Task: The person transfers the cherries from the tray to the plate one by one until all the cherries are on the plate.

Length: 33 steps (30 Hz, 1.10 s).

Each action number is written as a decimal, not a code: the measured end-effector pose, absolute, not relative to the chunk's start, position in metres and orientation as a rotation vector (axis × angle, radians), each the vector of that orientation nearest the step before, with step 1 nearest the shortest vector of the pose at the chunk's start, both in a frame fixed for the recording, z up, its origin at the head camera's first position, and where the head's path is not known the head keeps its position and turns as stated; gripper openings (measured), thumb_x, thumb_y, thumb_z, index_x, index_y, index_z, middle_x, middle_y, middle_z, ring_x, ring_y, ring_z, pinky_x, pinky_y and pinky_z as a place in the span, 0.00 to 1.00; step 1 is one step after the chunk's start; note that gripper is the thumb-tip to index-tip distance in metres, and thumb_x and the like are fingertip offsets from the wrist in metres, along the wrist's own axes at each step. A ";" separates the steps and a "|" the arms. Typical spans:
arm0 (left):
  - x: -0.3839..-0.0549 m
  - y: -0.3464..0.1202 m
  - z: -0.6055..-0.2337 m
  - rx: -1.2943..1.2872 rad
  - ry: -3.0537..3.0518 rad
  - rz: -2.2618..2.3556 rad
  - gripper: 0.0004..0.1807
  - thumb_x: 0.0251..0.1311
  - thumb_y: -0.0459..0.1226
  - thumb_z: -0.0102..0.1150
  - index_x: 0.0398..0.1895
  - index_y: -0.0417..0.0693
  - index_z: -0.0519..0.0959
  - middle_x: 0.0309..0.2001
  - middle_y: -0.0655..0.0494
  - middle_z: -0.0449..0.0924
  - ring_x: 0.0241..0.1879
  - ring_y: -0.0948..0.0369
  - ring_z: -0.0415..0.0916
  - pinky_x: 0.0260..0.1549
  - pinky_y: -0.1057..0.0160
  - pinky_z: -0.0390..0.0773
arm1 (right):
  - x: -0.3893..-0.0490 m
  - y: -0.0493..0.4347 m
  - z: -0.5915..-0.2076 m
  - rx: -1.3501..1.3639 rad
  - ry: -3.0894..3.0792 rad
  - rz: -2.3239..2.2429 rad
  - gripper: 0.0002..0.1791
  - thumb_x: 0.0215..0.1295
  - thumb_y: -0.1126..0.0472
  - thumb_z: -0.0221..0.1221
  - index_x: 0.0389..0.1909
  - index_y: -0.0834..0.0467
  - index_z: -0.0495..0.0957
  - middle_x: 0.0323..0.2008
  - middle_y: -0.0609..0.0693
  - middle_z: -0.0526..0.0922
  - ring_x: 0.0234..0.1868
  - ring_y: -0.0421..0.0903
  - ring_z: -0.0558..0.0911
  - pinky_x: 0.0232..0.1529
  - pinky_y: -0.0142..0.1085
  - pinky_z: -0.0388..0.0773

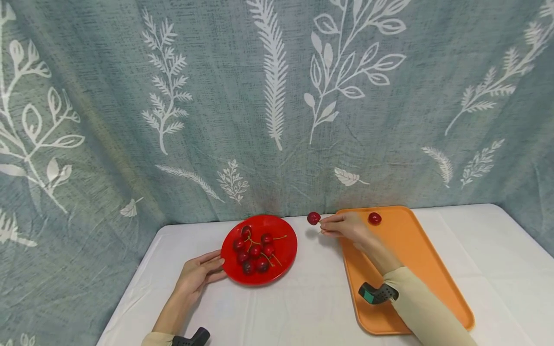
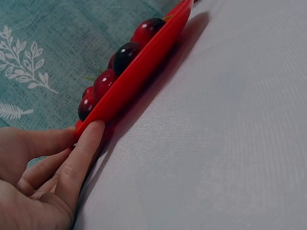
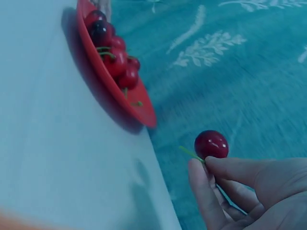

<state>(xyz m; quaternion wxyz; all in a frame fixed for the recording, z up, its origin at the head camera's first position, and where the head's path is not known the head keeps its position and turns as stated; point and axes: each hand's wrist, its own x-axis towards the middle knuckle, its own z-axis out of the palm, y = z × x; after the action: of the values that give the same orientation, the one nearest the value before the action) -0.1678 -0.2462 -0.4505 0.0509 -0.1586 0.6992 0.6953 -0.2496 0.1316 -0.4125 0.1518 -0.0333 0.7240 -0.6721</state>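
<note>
Between thumb and fingertips, my right hand (image 1: 346, 226) pinches a dark red cherry (image 1: 313, 218), gripping it near its green stem. In the right wrist view the cherry (image 3: 211, 144) is held above the level of the white table. My left hand (image 1: 201, 274) grips the left rim of a round red plate (image 1: 283, 262), thumb and fingers at its edge. Several cherries (image 1: 255, 250) lie bunched on that plate, some with stems. The left wrist view shows the fingertips (image 2: 91, 134) pressed to the rim. A lone cherry (image 1: 374, 218) sits on the orange tray.
An orange rectangular tray (image 1: 411, 254) lies on the right, under my right forearm. White cloth (image 1: 311, 298) covers the table. Behind it hangs a blue-green curtain (image 1: 216, 120) with white leaf prints, close to the table's back edge.
</note>
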 end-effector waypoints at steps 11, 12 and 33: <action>-0.164 -0.246 -0.453 -0.491 2.113 2.127 0.25 0.66 0.28 0.56 0.64 0.26 0.67 0.51 0.39 0.81 0.39 0.56 0.85 0.39 0.57 0.85 | -0.266 0.071 -0.417 -0.297 2.268 -1.766 0.11 0.63 0.73 0.61 0.44 0.74 0.82 0.40 0.65 0.86 0.34 0.47 0.87 0.43 0.42 0.86; -0.165 -0.246 -0.453 -0.492 2.116 2.127 0.25 0.66 0.28 0.56 0.64 0.26 0.67 0.51 0.39 0.81 0.39 0.56 0.85 0.39 0.57 0.85 | -0.268 0.067 -0.417 -0.340 2.292 -1.751 0.10 0.63 0.73 0.61 0.44 0.74 0.82 0.40 0.66 0.86 0.34 0.48 0.87 0.42 0.42 0.86; -0.169 -0.247 -0.451 -0.468 2.138 2.118 0.24 0.65 0.28 0.56 0.63 0.27 0.68 0.52 0.39 0.80 0.40 0.56 0.85 0.40 0.58 0.85 | -0.302 0.008 -0.428 -0.602 2.380 -1.560 0.05 0.59 0.76 0.63 0.35 0.74 0.84 0.33 0.63 0.87 0.30 0.50 0.87 0.33 0.35 0.86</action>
<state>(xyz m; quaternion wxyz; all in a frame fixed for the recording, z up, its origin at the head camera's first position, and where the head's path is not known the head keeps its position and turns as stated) -0.1687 -0.2467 -0.4505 0.0478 -0.1534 0.7012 0.6946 -0.3019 0.0079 -0.4278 0.1159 -0.2057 0.8127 -0.5327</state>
